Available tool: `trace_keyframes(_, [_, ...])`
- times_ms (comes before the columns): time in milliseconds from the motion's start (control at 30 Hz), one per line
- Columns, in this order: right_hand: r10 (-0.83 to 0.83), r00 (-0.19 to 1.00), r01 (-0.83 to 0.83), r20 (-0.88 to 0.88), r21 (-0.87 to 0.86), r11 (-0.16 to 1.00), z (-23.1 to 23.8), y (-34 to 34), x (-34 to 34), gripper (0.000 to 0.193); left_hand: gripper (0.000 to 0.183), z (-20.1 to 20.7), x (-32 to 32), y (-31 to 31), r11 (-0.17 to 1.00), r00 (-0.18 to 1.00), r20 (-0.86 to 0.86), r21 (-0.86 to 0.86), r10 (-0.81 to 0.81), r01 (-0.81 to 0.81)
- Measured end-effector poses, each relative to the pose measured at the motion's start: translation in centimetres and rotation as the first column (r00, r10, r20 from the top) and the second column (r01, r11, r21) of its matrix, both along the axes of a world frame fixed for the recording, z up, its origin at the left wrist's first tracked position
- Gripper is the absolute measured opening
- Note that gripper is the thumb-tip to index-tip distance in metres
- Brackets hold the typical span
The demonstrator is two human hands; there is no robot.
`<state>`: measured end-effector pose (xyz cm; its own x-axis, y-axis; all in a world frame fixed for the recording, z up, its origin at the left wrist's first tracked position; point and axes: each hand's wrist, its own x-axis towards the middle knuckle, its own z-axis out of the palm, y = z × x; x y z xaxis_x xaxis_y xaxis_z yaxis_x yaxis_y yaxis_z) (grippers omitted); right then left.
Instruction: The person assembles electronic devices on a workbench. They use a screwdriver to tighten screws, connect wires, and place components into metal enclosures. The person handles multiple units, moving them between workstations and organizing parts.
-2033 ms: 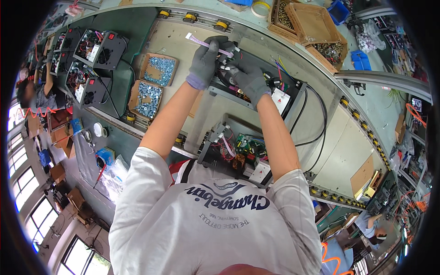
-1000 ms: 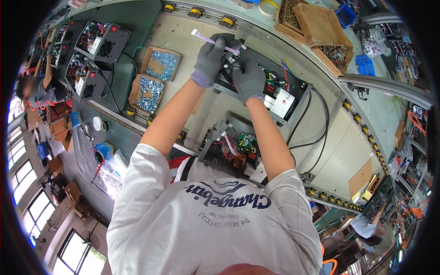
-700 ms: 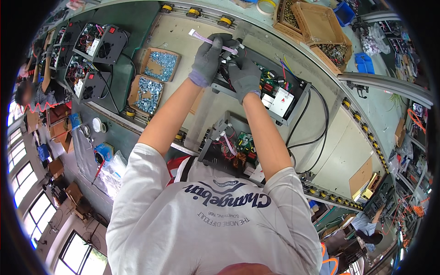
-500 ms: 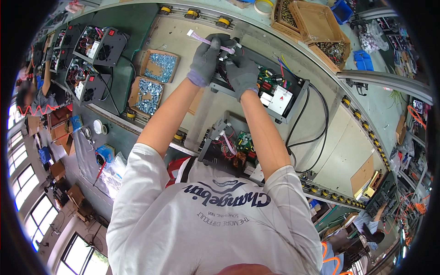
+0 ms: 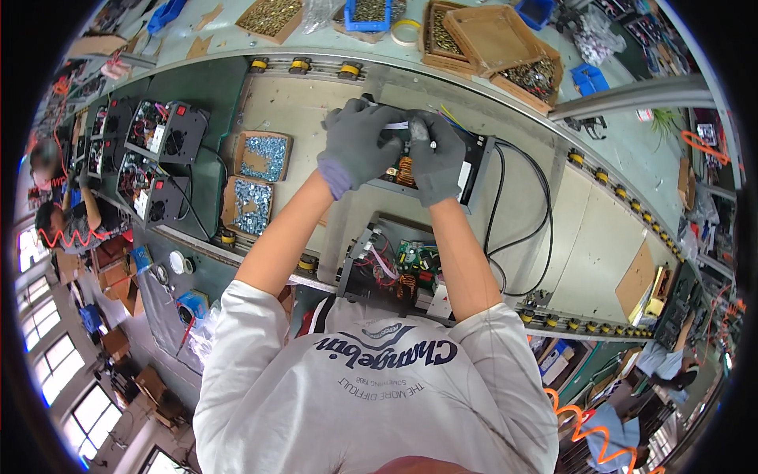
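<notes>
Both hands wear grey gloves and work over an open black metal chassis with a circuit board and a copper coil inside. My left hand is over the chassis's left end, its fingers curled on a pale ribbon cable. From there the cable runs across to my right hand, whose thumb and fingers pinch it above the board. The gloves hide the cable's ends and much of the chassis. Nearer my body sits a second open chassis, holding a green board and a short ribbon cable of its own.
Two cardboard trays of small metal fasteners lie to the left. Black power cords loop at the right. Finished-looking units stand on the green surface at far left. Roller rails edge the line; parts boxes sit behind.
Both hands have moved from the chassis's far left part toward its middle, bringing the ribbon cable along. The cable's free end, which stuck out left of my left hand, is now hidden.
</notes>
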<state>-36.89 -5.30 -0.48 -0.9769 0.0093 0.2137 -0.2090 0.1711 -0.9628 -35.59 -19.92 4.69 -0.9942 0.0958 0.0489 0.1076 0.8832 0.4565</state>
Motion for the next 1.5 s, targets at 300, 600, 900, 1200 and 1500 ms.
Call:
trace_keyframes(300, [-0.134, 0.915, 0.168, 0.381, -0.057, 0.984, -0.7, 3.2, -1.1, 0.023, 0.025, -3.0, -3.6, 1.6, 0.994, 0.984, 0.179, -0.106, -0.004, 0.023])
trace_keyframes(600, [-0.03, 0.902, 0.144, 0.43, -0.236, 0.961, -4.0, 4.4, -0.7, 0.022, 0.027, -4.3, -4.9, 3.4, 0.74, 0.87, 0.493, -0.597, 0.033, 0.31])
trace_keyframes(900, [-0.078, 0.962, 0.103, 0.263, -0.086, 0.991, -5.6, 4.5, -0.4, 0.018, 0.022, -5.9, -2.6, 3.9, 0.792, 0.933, 0.357, -0.584, 0.056, 0.176])
trace_keyframes(1200, [-0.115, 0.978, 0.141, 0.174, -0.15, 0.979, -5.1, 4.6, -0.1, 0.015, 0.021, -7.5, -2.7, 3.9, 0.771, 0.935, 0.351, -0.607, 0.042, 0.193])
trace_keyframes(1500, [-0.128, 0.982, 0.151, 0.135, -0.175, 0.973, -4.9, 4.5, -0.1, 0.014, 0.021, -6.5, -3.6, 5.6, 0.743, 0.882, 0.452, -0.635, 0.136, 0.21])
